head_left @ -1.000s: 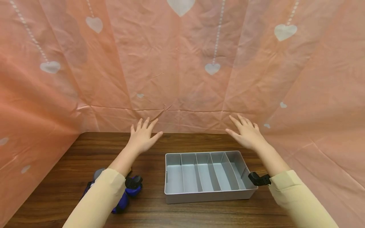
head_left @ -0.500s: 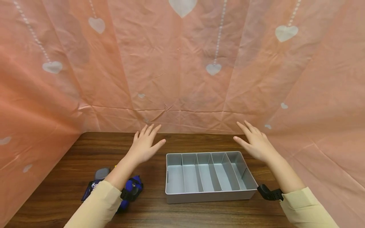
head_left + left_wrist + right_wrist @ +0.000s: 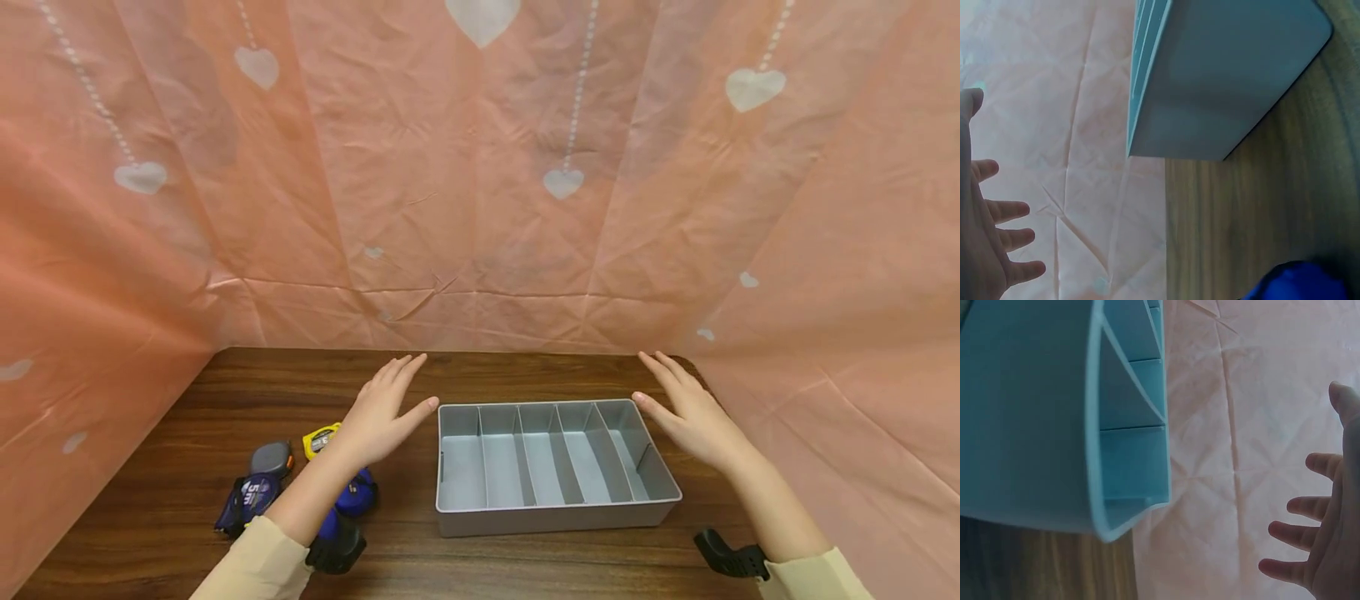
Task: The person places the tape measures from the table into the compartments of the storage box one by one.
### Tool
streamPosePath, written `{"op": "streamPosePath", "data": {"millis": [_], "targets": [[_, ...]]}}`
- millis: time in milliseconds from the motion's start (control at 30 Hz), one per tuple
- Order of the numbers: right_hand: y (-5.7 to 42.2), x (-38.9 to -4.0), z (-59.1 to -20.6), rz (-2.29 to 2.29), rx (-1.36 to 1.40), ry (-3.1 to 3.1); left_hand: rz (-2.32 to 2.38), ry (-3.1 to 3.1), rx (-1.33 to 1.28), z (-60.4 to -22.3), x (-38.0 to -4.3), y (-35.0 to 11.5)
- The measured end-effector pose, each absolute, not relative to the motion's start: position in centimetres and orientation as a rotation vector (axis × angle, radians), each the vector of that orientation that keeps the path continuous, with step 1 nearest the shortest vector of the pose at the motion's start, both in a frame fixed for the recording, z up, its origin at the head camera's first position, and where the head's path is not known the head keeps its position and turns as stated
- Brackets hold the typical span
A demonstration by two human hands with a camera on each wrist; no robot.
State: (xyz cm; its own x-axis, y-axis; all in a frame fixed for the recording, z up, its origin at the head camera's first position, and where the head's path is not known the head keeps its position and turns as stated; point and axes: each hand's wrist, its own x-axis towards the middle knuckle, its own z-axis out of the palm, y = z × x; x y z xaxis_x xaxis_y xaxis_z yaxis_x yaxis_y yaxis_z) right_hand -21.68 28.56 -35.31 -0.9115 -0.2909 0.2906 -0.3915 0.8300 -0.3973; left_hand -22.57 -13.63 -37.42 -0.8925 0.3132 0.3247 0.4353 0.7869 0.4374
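Note:
A grey plastic tray (image 3: 558,518) with several narrow compartments lies on the wooden table, and nothing shows inside them. Off its left end hovers my left hand (image 3: 381,417), fingers extended and thumb apart, holding nothing. My right hand (image 3: 693,421) is held likewise off the right end, its thumb tip overlapping the tray's far right corner in the head view. Both wrist views show a gap between the hands and the tray's end walls. Beneath my left forearm lie tape measures: a yellow one (image 3: 318,439), a grey one (image 3: 272,458), a dark blue one (image 3: 258,493) and a blue one (image 3: 356,493), partly covered.
A pinkish-orange cloth (image 3: 465,208) with white hearts hangs behind the table (image 3: 420,567) and along both sides. Black cameras are strapped to the left wrist (image 3: 336,546) and right wrist (image 3: 731,557).
Both hands have come down and back toward the tray's ends, the right one also shifting rightward. More of the tape measures now shows past the left forearm. The tray stays put.

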Motion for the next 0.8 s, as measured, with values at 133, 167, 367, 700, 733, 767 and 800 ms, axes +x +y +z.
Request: {"op": "streamPosePath", "data": {"millis": [133, 167, 367, 700, 733, 767, 800], "targets": [[29.0, -20.8, -36.3, 0.760, 0.514, -2.788, -0.839, -2.737, -0.592, -38.2, -21.8, -13.6], [29.1, -20.6, -36.5, 0.783, 0.514, -2.787, -0.861, -2.735, -0.597, -38.4, -21.6, -13.6], [29.6, -19.9, -38.1, 0.871, 0.554, -2.765, -1.027, -2.743, -0.588, -39.9, -20.5, -13.6], [30.2, -18.7, -40.3, 0.961, 0.557, -2.752, -1.210, -2.781, -0.516, -42.0, -19.1, -13.3], [30.3, -18.6, -40.5, 0.962, 0.554, -2.752, -1.229, -2.784, -0.511, -42.2, -19.0, -13.2], [30.4, -18.5, -40.7, 0.964, 0.546, -2.755, -1.247, -2.783, -0.510, -42.3, -18.9, -13.2], [30.4, -18.4, -40.9, 0.965, 0.542, -2.757, -1.263, -2.785, -0.510, -42.5, -18.8, -13.1]]}}
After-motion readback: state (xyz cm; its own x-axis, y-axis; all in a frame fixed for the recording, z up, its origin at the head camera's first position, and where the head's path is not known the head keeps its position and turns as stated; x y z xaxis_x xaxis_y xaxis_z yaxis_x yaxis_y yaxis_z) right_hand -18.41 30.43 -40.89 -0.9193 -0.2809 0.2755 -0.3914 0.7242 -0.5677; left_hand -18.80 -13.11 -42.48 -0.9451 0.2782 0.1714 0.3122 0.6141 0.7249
